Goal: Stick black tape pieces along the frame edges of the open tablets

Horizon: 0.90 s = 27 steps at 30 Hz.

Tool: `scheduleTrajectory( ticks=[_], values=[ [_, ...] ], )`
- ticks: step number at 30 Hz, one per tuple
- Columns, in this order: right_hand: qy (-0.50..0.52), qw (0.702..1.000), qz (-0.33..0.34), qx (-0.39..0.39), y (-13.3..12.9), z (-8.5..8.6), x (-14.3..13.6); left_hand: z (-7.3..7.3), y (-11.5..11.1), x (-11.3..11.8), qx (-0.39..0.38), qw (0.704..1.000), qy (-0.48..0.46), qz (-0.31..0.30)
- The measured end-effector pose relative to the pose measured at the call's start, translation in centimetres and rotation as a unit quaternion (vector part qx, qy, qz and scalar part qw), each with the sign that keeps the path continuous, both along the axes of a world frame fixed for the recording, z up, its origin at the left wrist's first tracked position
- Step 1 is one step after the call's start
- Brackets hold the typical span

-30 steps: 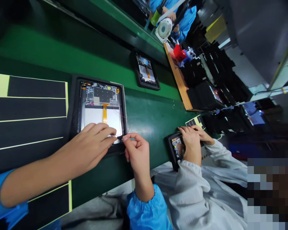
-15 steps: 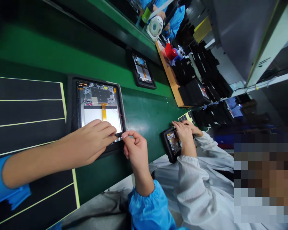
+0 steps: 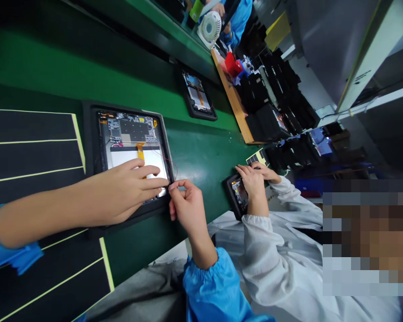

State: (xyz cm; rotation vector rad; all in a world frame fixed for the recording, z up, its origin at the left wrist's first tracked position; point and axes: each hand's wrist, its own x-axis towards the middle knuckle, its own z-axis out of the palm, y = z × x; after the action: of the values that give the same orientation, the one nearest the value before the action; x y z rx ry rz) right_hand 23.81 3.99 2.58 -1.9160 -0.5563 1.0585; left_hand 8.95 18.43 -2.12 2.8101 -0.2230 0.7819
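An opened tablet-like device (image 3: 134, 129) lies in a black foam frame (image 3: 92, 134), its circuit board, orange ribbon cable and thin red wires exposed. My left hand (image 3: 121, 192) reaches over its lower part, fingers stretched and apart, one fingertip at the frame's right edge. Beside that fingertip, my right hand (image 3: 187, 203) pinches with thumb and forefinger at the device's lower right corner. What it pinches is too small and dark to make out.
Black strips with yellow edges (image 3: 30, 127) lie at the left. A second framed device (image 3: 197, 94) rests farther back on the green table (image 3: 201, 147). At the right, a co-worker's hands (image 3: 255, 185) touch another device. A white fan (image 3: 210, 27) and wooden board (image 3: 233, 98) stand beyond.
The small black piece between my hands is no longer distinguishable. My left fingers have straightened and spread, reaching the frame's edge. The whole view has shifted slightly.
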Motion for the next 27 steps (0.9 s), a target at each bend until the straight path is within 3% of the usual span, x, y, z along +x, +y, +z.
scheduleTrajectory(
  ticks=[6, 15, 21, 27],
  values=[
    [-0.030, 0.999, -0.014, -0.003, 0.0, 0.0, -0.6, 0.4, 0.8, 0.3, -0.010, 0.999, -0.009, -0.041],
    [-0.094, 0.995, -0.019, -0.022, 0.2, -0.3, -1.1, -0.3, 0.5, 0.5, 0.011, 0.999, -0.015, -0.045],
    [-0.103, 0.994, -0.031, -0.009, 0.1, -0.4, -1.4, 0.3, 0.2, 0.6, 0.028, 0.998, -0.029, -0.057],
    [-0.168, 0.982, 0.020, -0.078, 0.8, 0.5, -1.0, 0.6, 0.2, 0.9, 0.054, 0.997, -0.026, -0.053]
  ],
)
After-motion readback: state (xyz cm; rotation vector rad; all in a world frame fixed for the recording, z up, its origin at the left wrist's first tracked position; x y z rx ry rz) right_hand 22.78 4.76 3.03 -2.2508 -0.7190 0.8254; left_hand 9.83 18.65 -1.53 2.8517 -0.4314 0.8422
